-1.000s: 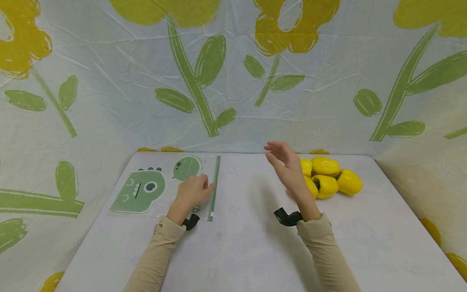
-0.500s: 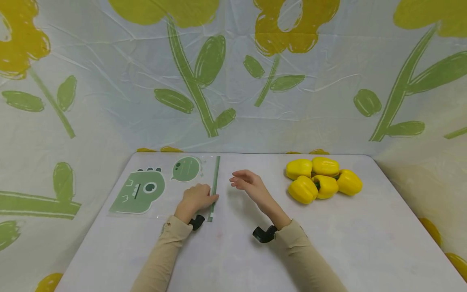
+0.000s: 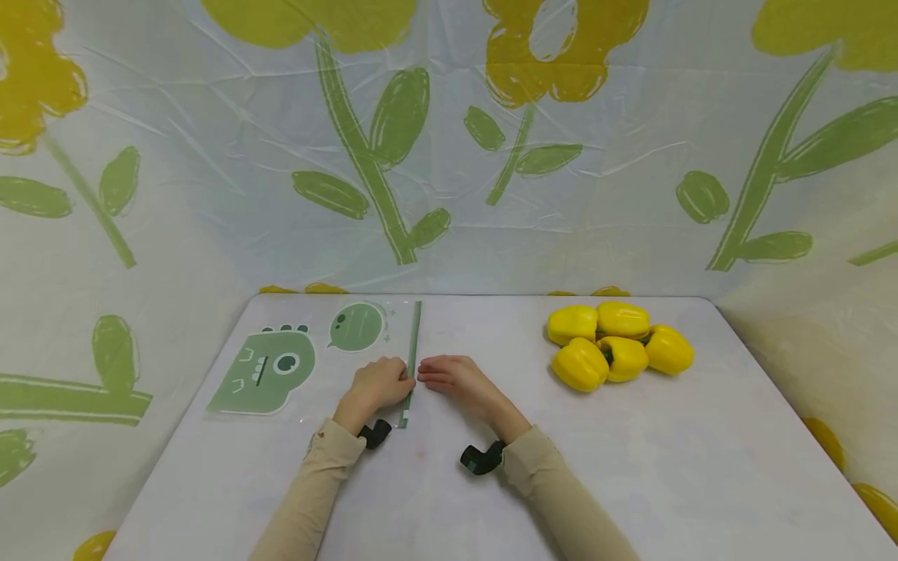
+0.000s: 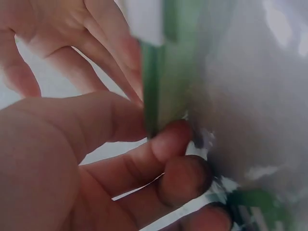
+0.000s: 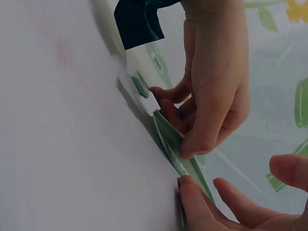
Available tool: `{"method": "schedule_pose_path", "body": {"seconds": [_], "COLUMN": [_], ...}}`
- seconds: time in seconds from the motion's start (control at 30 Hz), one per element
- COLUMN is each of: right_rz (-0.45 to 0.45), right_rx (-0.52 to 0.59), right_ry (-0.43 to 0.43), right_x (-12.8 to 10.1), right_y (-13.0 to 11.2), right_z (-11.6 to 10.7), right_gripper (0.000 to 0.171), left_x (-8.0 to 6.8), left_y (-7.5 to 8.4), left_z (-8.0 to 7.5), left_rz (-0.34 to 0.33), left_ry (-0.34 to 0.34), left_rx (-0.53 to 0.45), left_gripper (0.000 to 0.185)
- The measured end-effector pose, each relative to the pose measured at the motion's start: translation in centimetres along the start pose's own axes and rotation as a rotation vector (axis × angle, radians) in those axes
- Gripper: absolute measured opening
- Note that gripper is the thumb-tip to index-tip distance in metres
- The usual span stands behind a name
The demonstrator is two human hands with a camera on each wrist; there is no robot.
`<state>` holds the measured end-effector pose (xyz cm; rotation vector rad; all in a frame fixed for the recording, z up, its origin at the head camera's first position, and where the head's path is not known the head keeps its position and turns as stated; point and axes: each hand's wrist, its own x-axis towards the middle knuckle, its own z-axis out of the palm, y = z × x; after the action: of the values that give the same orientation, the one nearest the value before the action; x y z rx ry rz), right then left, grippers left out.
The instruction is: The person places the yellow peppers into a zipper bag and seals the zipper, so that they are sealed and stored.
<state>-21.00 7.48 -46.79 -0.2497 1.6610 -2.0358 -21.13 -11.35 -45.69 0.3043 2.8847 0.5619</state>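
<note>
Head view: left hand [image 3: 376,383] and right hand [image 3: 452,379] meeting at green strip [image 3: 412,347] on table [image 3: 631,452], left of centre; dinosaur sticker sheet [image 3: 263,371] far left, yellow peppers [image 3: 617,345] right.

Left wrist: fingers [image 4: 163,144] curled, pinching strip [image 4: 166,86].

Right wrist: fingertips [image 5: 192,192] pressing strip's edge.

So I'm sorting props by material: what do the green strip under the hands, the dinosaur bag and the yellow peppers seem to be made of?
The green strip looks like thin, stiff plastic, a bag's seal edge, with a slight sheen. The dinosaur bag appears to be clear glossy film with a green print; glare shows at its edges. The yellow peppers are smooth and shiny, possibly real, possibly plastic replicas; the pictures cannot settle it.
</note>
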Motion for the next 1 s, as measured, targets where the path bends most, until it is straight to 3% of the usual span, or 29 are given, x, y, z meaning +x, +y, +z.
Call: {"method": "schedule_pose_path", "body": {"seconds": [0.4,0.73,1.0], "right_rz": [0.023,0.005,0.008], "right_rx": [0.075,0.077,0.089], "right_ry": [-0.072,-0.095,-0.094], "right_x": [0.2,0.3,0.4], "right_y": [1.3,1.9,2.0], "right_z": [0.5,0.1,0.2], "right_gripper": [0.045,0.045,0.045], "left_x": [0.1,0.2,0.1], "left_y": [-0.6,-0.3,-0.3], "left_z": [0.3,0.2,0.3], "left_rz": [0.026,0.053,0.094], "left_ry": [0.090,0.090,0.086], "left_rx": [-0.025,-0.038,-0.009], "left_gripper": [0.030,0.032,0.024]}}
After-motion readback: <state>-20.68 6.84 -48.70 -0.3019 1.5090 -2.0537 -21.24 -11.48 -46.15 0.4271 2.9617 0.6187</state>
